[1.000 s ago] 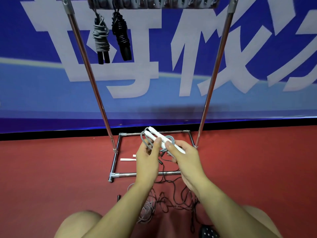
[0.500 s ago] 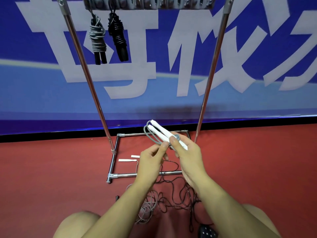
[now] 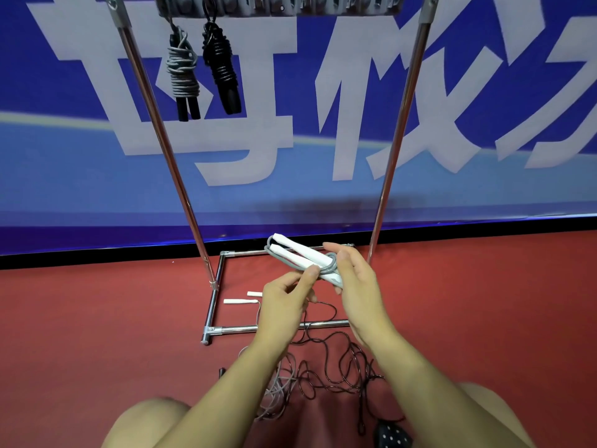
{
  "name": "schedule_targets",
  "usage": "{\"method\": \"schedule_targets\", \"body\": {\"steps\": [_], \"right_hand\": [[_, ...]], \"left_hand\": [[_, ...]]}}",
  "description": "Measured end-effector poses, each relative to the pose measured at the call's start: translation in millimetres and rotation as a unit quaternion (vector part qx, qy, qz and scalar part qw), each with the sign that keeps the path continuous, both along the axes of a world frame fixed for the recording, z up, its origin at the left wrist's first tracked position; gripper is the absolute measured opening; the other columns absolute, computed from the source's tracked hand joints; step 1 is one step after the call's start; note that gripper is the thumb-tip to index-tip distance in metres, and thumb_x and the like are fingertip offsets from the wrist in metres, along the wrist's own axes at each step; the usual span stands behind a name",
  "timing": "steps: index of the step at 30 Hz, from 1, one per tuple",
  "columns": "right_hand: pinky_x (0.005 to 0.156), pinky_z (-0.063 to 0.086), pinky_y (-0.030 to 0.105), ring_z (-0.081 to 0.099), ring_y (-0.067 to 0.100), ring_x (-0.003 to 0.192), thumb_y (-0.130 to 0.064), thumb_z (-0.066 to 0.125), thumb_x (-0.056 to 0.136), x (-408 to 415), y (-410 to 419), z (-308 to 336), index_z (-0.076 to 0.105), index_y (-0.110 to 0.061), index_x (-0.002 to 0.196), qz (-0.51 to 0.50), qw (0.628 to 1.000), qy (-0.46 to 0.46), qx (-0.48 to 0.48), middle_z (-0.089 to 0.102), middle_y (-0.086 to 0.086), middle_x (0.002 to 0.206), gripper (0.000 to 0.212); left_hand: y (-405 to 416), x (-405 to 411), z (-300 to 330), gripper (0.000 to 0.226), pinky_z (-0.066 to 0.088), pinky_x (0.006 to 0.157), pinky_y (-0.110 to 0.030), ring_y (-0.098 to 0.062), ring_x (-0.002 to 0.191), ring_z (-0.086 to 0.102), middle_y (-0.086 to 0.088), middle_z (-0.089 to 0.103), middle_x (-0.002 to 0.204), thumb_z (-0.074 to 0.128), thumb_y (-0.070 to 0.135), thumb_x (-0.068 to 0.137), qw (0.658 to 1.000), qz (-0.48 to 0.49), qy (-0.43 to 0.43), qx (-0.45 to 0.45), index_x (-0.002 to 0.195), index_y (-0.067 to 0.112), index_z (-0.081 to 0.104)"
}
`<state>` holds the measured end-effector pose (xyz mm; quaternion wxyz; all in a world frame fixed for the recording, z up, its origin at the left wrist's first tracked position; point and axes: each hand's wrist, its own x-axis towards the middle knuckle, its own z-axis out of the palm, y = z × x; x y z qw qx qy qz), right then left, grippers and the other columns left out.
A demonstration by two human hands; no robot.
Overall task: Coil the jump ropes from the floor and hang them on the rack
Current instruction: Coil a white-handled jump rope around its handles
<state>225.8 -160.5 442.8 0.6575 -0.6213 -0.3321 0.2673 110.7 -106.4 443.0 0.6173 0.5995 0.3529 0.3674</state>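
Observation:
My right hand (image 3: 357, 286) holds the two white handles of a jump rope (image 3: 302, 253) side by side, tilted up to the left. Its grey cord loops round the handles near my fingers. My left hand (image 3: 284, 302) pinches that grey cord just below the handles. The metal rack (image 3: 402, 111) stands in front of me. A coiled grey rope (image 3: 182, 76) and a coiled black rope (image 3: 223, 69) hang from hooks at its top left. Dark loose cord (image 3: 332, 363) and pale cord (image 3: 277, 389) lie tangled on the red floor between my knees.
Two more white handles (image 3: 240, 301) lie on the floor inside the rack's base frame (image 3: 213, 318). A blue banner wall (image 3: 323, 140) closes off the space behind the rack. A dark dotted object (image 3: 392, 436) sits by my right knee.
My left hand has slid down and left along the grey cord, pulling the loop round the white handles. The handles sit a little higher and more to the right in my right hand.

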Motion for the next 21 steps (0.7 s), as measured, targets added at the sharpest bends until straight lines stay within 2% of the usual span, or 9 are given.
{"method": "schedule_targets", "body": {"steps": [3, 6, 10, 13, 14, 16, 18, 19, 21], "right_hand": [[0.071, 0.046, 0.029, 0.061, 0.011, 0.083, -0.026, 0.047, 0.105, 2, 0, -1, 0.074, -0.037, 0.099, -0.026, 0.999, 0.017, 0.005, 0.073, -0.01, 0.097, 0.03], [0.081, 0.052, 0.041, 0.066, 0.018, 0.09, -0.03, 0.052, 0.096, 5, 3, -1, 0.077, -0.033, 0.091, -0.054, 0.998, 0.033, 0.009, 0.075, -0.007, 0.094, 0.026], [0.077, 0.05, 0.037, 0.062, 0.011, 0.079, -0.035, 0.06, 0.102, 6, 1, -1, 0.076, -0.027, 0.082, -0.086, 0.996, 0.018, 0.008, 0.072, -0.007, 0.081, 0.027], [0.079, 0.048, 0.035, 0.062, 0.008, 0.079, -0.028, 0.062, 0.102, 10, 1, 0, 0.076, -0.024, 0.079, -0.105, 0.994, 0.019, 0.014, 0.072, -0.012, 0.079, 0.027], [0.082, 0.049, 0.036, 0.063, 0.009, 0.081, -0.026, 0.063, 0.101, 12, 2, 0, 0.076, -0.025, 0.078, -0.109, 0.994, 0.027, 0.018, 0.073, -0.012, 0.079, 0.027], [0.084, 0.05, 0.041, 0.064, 0.013, 0.082, -0.026, 0.064, 0.099, 15, 4, 1, 0.078, -0.026, 0.078, -0.109, 0.993, 0.049, 0.024, 0.072, -0.01, 0.078, 0.026], [0.08, 0.053, 0.044, 0.064, 0.017, 0.081, -0.026, 0.063, 0.099, 17, 4, 2, 0.079, -0.027, 0.079, -0.095, 0.993, 0.056, 0.028, 0.071, -0.007, 0.077, 0.025], [0.078, 0.056, 0.047, 0.065, 0.019, 0.081, -0.025, 0.062, 0.099, 16, 3, 2, 0.08, -0.027, 0.081, -0.087, 0.994, 0.054, 0.029, 0.071, -0.006, 0.077, 0.026], [0.077, 0.059, 0.049, 0.067, 0.021, 0.082, -0.023, 0.059, 0.101, 13, 3, 1, 0.081, -0.025, 0.085, -0.073, 0.996, 0.04, 0.032, 0.072, -0.006, 0.079, 0.027]], "left_hand": [[1, -1, -1, 0.028, 0.036, 0.054, -0.029, -0.017, 0.058, 0.043, -0.002, 0.059, 0.061, 0.067, 0.041, 0.094, 1.0, -0.007, 0.011, 0.005, 0.082, 0.017, 0.075], [2, 1, -2, 0.027, 0.038, 0.056, -0.029, -0.016, 0.057, 0.045, 0.003, 0.059, 0.057, 0.07, 0.038, 0.093, 0.999, -0.019, 0.026, 0.02, 0.077, 0.017, 0.072], [1, 2, -5, 0.023, 0.04, 0.055, -0.023, -0.01, 0.054, 0.047, 0.006, 0.057, 0.054, 0.071, 0.029, 0.093, 0.998, -0.044, 0.023, 0.041, 0.07, 0.025, 0.069], [3, -1, -5, 0.009, 0.043, 0.06, -0.024, -0.01, 0.059, 0.05, 0.004, 0.061, 0.062, 0.076, 0.024, 0.091, 0.994, -0.099, 0.014, 0.044, 0.088, 0.015, 0.075], [6, -2, -7, 0.016, 0.043, 0.061, -0.025, -0.012, 0.062, 0.051, 0.0, 0.062, 0.067, 0.078, 0.022, 0.089, 0.992, -0.125, -0.006, 0.022, 0.098, 0.009, 0.076], [13, -1, -9, 0.031, 0.045, 0.062, -0.027, -0.016, 0.065, 0.054, -0.01, 0.063, 0.078, 0.073, 0.013, 0.085, 0.98, -0.164, -0.076, -0.08, 0.111, -0.004, 0.071], [16, 1, -12, 0.023, 0.046, 0.06, -0.027, -0.02, 0.066, 0.057, -0.018, 0.062, 0.081, 0.061, 0.002, 0.086, 0.967, -0.159, -0.125, -0.157, 0.104, -0.006, 0.072], [17, 3, -14, 0.021, 0.047, 0.059, -0.027, -0.021, 0.065, 0.056, -0.019, 0.061, 0.08, 0.056, -0.004, 0.089, 0.967, -0.142, -0.123, -0.17, 0.098, -0.003, 0.075], [14, 6, -18, 0.034, 0.047, 0.059, -0.028, -0.021, 0.063, 0.053, -0.019, 0.061, 0.079, 0.047, -0.015, 0.092, 0.975, -0.112, -0.105, -0.157, 0.09, 0.0, 0.077]]}}
